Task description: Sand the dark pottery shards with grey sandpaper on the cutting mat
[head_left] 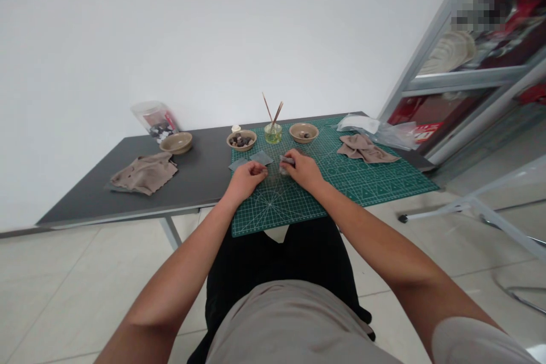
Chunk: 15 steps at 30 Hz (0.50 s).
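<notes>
Cutting mat (273, 216) on the right part of the worktop (202, 168), with 2 bare hands facing each other nearer its left edge than its right, about midway between front and back edges. The right hand (300, 168) grips a crumpled grey wad (284, 172), thumb and fingers closed about it; its forearm slants in over the front edge from the right. The left hand (248, 179) lies closer to the left edge, back upward, fingers curled and tips drawn toward the wad; whether they pinch a small piece is not discernible at this scale. Grey sheets (261, 157) lie just beyond the left hand. Of 2 bowls toward the back edge, the stone-filled bowl (242, 148) stands at the mat's back left corner, the other bowl (303, 140) to the right of a glass with sticks (273, 137). Such close handling probably favours light, even fingertip pressure, the wad kept folded under the right thumb, the left fingertips steady, and both wrists low, well inside the front edge, so that anything dropped lands on the mat.
</notes>
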Motion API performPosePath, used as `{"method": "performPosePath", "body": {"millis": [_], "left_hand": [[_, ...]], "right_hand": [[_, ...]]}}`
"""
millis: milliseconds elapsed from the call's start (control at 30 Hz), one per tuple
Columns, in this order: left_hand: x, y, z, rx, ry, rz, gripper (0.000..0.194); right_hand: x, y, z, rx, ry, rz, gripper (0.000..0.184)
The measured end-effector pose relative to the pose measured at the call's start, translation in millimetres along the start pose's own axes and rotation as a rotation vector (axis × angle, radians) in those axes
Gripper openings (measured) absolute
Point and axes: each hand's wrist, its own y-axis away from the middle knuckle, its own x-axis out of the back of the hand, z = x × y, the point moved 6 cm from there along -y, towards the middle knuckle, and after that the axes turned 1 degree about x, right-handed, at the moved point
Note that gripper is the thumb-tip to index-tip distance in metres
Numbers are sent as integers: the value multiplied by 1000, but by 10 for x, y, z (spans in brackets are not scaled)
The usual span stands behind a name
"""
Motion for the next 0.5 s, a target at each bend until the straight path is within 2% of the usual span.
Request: {"method": "performPosePath", "body": {"millis": [67,133,267,367,433,500], "left_hand": [[-1,-1,63,-13,-30,-2,15],[-26,-15,123,-56,-70,2,13],[-102,-57,166,-158,-113,58,10],[-159,-83,92,-131,-64,57,15],[-181,-94,36,-95,4,32,17],[-178,-100,5,-83,68,24,16]], "right_hand": [[-95,22,-26,40,6,-48,32],[-123,47,-25,46,-46,-26,31],[-46,57,-49,131,-239,93,5],[6,33,-52,195,-371,168,8],[2,5,-31,189,-406,181,6],[-10,-28,-17,174,-425,186,14]]}}
